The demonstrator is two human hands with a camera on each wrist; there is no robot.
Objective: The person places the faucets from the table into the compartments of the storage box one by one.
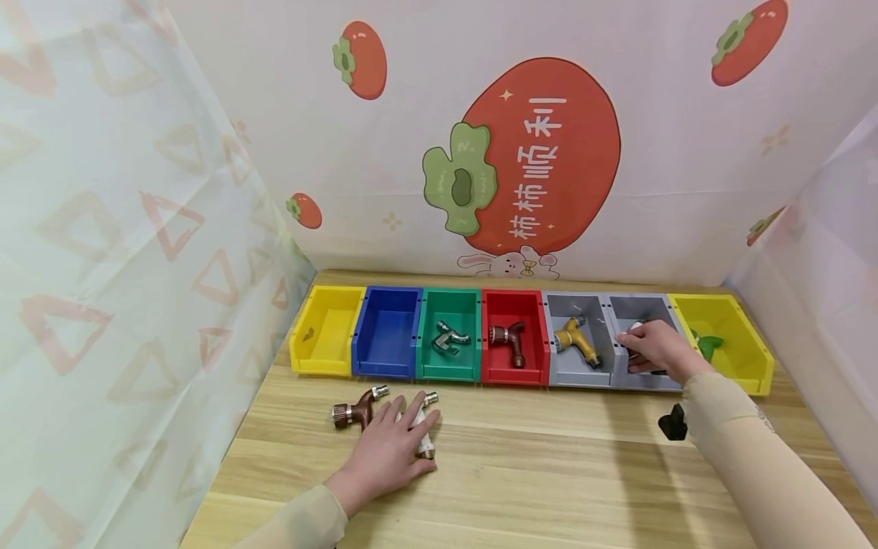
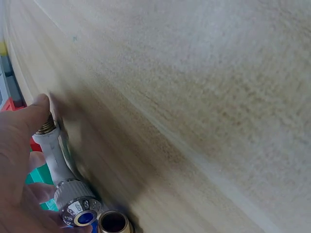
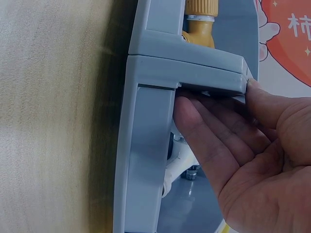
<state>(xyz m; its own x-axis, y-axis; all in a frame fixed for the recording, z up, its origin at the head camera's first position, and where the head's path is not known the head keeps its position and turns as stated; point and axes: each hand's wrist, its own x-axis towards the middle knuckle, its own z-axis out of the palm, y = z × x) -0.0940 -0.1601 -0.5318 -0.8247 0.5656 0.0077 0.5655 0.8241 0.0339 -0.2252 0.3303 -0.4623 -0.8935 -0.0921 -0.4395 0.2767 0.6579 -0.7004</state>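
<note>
My left hand [image 1: 387, 450] rests over a white faucet [image 1: 424, 442] on the table, fingers spread. In the left wrist view its thumb touches the threaded end of the white faucet [image 2: 59, 158]. Left of that hand lies a brown faucet [image 1: 357, 412], partly covered by it. My right hand [image 1: 655, 349] reaches into the right grey bin [image 1: 638, 305]. In the right wrist view its thumb touches the top of the divider wall [image 3: 209, 73], and the fingers lie inside the bin. Below them in that bin is another white faucet [image 3: 181, 158], partly hidden.
A row of bins runs along the back: yellow [image 1: 328, 332], blue [image 1: 387, 332], green with a chrome faucet [image 1: 450, 338], red with a brown faucet [image 1: 509, 341], grey with a yellow faucet [image 1: 578, 341], and the far-right yellow bin [image 1: 744, 351] with a green faucet [image 1: 706, 345].
</note>
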